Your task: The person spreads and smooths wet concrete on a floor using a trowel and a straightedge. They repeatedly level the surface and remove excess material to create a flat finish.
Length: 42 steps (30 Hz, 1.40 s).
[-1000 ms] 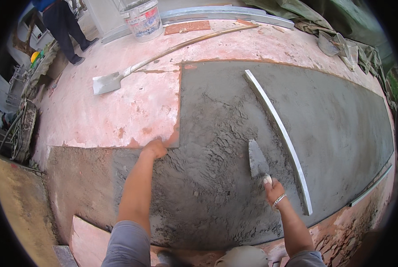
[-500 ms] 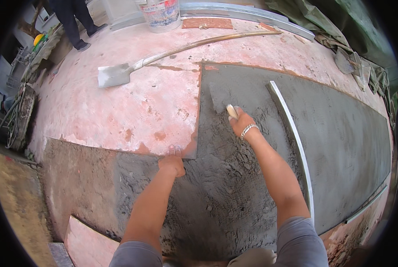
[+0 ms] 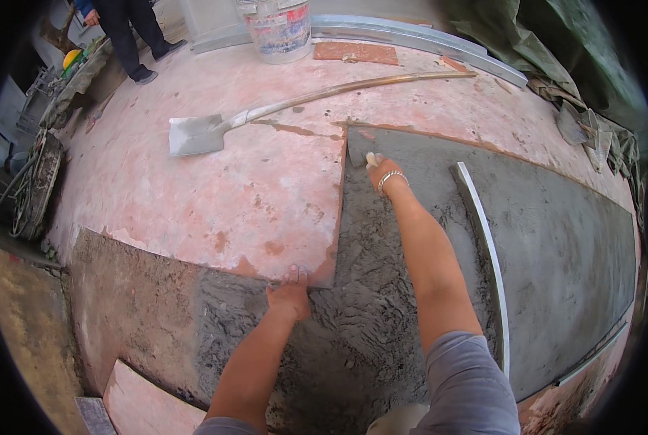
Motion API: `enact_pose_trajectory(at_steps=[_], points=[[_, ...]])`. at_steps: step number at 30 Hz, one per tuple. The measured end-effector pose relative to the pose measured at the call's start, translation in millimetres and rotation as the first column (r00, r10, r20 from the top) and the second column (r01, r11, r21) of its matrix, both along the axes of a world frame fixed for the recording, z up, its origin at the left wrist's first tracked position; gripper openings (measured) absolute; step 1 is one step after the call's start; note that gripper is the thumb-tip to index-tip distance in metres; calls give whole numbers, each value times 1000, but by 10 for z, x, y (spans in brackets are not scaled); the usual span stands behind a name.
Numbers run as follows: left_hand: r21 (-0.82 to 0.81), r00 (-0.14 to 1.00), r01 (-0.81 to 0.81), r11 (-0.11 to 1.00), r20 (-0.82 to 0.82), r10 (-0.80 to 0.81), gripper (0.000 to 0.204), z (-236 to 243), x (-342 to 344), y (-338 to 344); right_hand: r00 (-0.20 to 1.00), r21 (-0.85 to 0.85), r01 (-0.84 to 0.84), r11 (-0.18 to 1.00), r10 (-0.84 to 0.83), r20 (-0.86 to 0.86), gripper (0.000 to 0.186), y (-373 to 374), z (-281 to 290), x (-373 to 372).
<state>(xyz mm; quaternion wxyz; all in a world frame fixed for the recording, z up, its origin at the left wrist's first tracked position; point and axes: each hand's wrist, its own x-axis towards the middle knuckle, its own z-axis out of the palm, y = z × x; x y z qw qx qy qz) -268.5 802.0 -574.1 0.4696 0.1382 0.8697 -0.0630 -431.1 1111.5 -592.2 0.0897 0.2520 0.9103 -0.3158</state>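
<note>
Wet grey mortar (image 3: 389, 333) fills a recess beside pinkish, stained flooring (image 3: 266, 203), rough in the middle and smoother at the right. My left hand (image 3: 287, 293) rests its outstretched fingers on the flooring's lower edge, near the corner. My right hand (image 3: 380, 174), with a silver chain bracelet, grips the pale wooden handle of a trowel (image 3: 356, 156), whose grey blade lies on mortar by the inner edge at the far end, partly hard to make out. A long metal straightedge (image 3: 483, 254) lies across the mortar to the right of my right arm.
A shovel (image 3: 197, 135) lies on the flooring. Behind are a plastic bucket (image 3: 277, 32), metal lengths (image 3: 418, 40) and green tarps (image 3: 538, 58). A person's legs (image 3: 131, 36) stand at back left beside clutter (image 3: 37, 188). A loose pink slab (image 3: 146, 402) lies at lower left.
My right hand has moved with the trowel forward and left, to the mortar's far inner corner. My left hand stays on the flooring edge, fingers now stretched over it. The view has shifted.
</note>
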Motion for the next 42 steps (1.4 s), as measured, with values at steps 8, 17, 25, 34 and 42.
enact_pose_trajectory(at_steps=[8, 17, 25, 34, 42], points=[[19, 998, 26, 999, -52, -25, 87, -19, 48, -19, 983, 30, -79, 996, 73, 168, 43, 2, 71, -109], [11, 998, 22, 1000, -58, -21, 89, -8, 74, 0, 916, -2, -271, 962, 259, 305, 34, -267, 480, 674], [29, 999, 8, 1000, -42, -7, 100, -37, 79, 18, 912, -130, -118, 984, 159, 379, 36, -542, 736, 1436], [34, 999, 27, 999, -43, -26, 104, -180, 53, -2, 901, -64, -263, 963, 269, 340, 55, -759, 671, 2287], [28, 997, 46, 999, -68, -44, 101, -259, 54, -24, 871, -147, -268, 952, 304, 385, 60, -937, 648, 3017]])
